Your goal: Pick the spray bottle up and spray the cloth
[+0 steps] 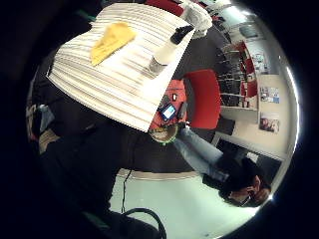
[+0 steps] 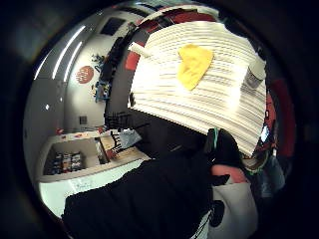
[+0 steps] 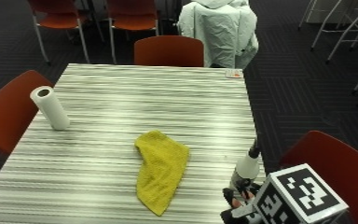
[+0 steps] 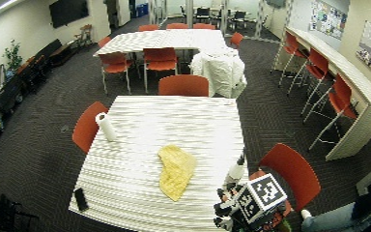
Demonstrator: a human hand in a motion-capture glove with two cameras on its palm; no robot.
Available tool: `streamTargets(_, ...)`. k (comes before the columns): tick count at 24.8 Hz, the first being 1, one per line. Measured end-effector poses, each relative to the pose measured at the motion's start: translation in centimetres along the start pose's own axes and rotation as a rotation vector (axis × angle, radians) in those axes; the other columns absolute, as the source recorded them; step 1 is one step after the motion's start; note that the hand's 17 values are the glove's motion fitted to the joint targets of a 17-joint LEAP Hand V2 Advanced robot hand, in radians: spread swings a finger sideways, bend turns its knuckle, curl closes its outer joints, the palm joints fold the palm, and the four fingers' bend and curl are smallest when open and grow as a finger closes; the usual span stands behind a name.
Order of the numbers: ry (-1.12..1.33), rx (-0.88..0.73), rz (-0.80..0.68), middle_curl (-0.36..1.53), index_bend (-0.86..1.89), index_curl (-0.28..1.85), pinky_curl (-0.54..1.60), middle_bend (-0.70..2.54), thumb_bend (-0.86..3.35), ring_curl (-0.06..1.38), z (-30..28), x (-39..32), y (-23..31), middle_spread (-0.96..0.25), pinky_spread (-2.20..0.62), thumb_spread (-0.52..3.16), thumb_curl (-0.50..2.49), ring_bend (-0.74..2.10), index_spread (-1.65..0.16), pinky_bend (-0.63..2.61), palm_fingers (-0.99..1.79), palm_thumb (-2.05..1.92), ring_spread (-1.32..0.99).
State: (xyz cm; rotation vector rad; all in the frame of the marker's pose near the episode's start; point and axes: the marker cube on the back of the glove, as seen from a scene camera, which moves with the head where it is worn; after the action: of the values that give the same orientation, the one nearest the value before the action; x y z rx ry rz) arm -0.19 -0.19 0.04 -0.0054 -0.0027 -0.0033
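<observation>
In the outside view a yellow cloth point(image 3: 160, 170) lies crumpled on the striped table point(image 3: 135, 93), near its front. The spray bottle point(image 3: 246, 170), white with a black nozzle, stands upright by the table's right edge, to the right of the cloth. My gloved right hand point(image 3: 236, 210) hovers at the table's front right corner, just short of the bottle and apart from it, holding nothing. Both palm views look across the table from a distance at the cloth point(image 1: 112, 41) point(image 2: 193, 63) and the bottle point(image 1: 167, 50) point(image 2: 255, 73). In the wide view the hand point(image 4: 227, 210) sits below the bottle point(image 4: 235, 173).
A paper towel roll point(image 3: 50, 107) stands at the table's left edge. A small card point(image 3: 233, 73) lies at the far right corner and a dark phone point(image 4: 80, 198) at the front left. Red chairs point(image 3: 328, 158) ring the table; one far chair carries a pale jacket point(image 3: 219, 28).
</observation>
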Motion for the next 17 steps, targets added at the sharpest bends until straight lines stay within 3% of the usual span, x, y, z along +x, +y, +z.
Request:
streamTargets(10, -0.076, 0.003, 0.017, 0.12, 0.19, 0.19, 0.21, 0.17, 0.39, 0.16, 0.2, 0.1, -0.1, 0.03, 0.13, 0.7, 0.25, 0.32, -0.29, 0.43, 0.37, 0.72, 0.09)
streamTargets(17, -0.375, 0.1, 0.084, 0.16, 0.18, 0.23, 0.25, 0.17, 0.34, 0.2, 0.8, 1.2, 0.2, 0.04, 0.14, 0.83, 0.3, 0.33, -0.32, 0.43, 0.35, 0.75, 0.11)
